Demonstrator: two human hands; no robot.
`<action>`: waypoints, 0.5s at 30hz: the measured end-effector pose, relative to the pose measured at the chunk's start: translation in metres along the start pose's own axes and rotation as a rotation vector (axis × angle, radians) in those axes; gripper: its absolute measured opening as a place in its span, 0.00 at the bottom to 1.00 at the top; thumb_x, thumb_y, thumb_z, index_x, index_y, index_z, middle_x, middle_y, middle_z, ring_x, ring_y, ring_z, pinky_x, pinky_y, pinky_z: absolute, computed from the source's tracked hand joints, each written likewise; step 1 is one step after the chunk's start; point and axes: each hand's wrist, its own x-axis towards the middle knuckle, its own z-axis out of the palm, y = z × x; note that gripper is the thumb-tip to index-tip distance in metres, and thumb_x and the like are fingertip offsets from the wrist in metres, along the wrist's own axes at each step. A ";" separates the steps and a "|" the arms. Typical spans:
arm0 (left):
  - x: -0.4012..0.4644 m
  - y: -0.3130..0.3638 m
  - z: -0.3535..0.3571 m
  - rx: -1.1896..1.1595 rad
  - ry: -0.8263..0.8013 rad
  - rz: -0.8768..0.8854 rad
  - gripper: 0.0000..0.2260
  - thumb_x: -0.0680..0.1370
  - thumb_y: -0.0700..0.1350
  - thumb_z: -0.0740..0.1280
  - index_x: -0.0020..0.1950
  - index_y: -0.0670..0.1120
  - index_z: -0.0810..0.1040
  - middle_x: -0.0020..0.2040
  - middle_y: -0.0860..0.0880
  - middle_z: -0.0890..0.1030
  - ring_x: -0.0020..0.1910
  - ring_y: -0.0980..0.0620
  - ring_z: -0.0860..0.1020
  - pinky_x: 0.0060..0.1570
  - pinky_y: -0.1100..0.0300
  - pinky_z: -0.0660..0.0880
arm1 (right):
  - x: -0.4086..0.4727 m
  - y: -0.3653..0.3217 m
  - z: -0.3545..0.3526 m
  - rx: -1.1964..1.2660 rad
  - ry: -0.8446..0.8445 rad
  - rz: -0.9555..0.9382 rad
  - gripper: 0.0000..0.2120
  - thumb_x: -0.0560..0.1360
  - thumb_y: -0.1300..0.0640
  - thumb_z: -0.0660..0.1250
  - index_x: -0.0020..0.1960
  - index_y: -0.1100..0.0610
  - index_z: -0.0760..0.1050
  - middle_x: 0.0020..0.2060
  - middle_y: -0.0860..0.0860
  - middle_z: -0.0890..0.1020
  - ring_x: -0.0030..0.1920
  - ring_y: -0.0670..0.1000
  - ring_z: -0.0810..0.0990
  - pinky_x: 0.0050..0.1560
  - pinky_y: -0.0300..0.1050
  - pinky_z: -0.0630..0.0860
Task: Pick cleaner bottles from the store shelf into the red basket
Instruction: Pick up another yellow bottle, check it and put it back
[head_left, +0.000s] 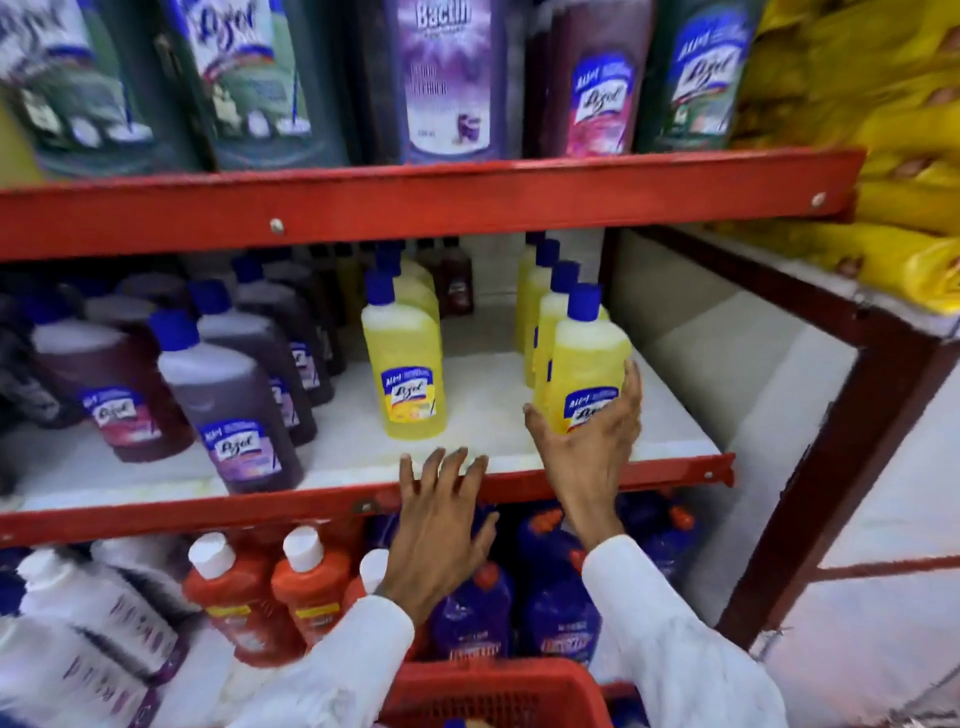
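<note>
Red basket (498, 691) nearest me, low between my white sleeves

On the middle shelf (363, 506), my right hand (587, 447) wraps its fingers (632, 384) round the front yellow cleaner bottle (587, 364) of the right row, thumb on its left side; my left hand (441, 530) hovers spread and empty at the shelf's near red edge, just below another yellow bottle (408, 364) to the left

Upright yellow bottle (587, 364), shelf front

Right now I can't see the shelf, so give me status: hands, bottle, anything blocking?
Right hand closing on front yellow bottle, still on shelf. Left hand open, empty. Red basket below. Nothing blocking.
</note>
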 end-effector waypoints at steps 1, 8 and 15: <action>0.002 -0.001 0.002 0.016 -0.018 -0.002 0.28 0.75 0.57 0.65 0.72 0.48 0.66 0.70 0.44 0.74 0.72 0.39 0.68 0.72 0.30 0.59 | 0.006 0.002 0.003 0.048 -0.015 0.010 0.54 0.64 0.49 0.80 0.79 0.52 0.51 0.77 0.54 0.63 0.74 0.59 0.66 0.73 0.58 0.66; 0.004 0.001 0.001 -0.010 -0.066 -0.029 0.27 0.75 0.56 0.64 0.72 0.51 0.65 0.70 0.47 0.73 0.71 0.42 0.67 0.73 0.30 0.52 | 0.026 0.011 0.004 0.304 -0.062 -0.019 0.51 0.69 0.56 0.77 0.79 0.45 0.47 0.78 0.51 0.59 0.76 0.51 0.64 0.73 0.56 0.71; 0.006 0.002 0.001 -0.082 -0.079 -0.058 0.25 0.75 0.56 0.63 0.71 0.55 0.66 0.73 0.48 0.71 0.73 0.44 0.65 0.75 0.33 0.47 | 0.022 -0.026 -0.034 1.133 -0.242 0.136 0.46 0.64 0.48 0.73 0.75 0.63 0.59 0.56 0.61 0.78 0.50 0.54 0.82 0.50 0.50 0.78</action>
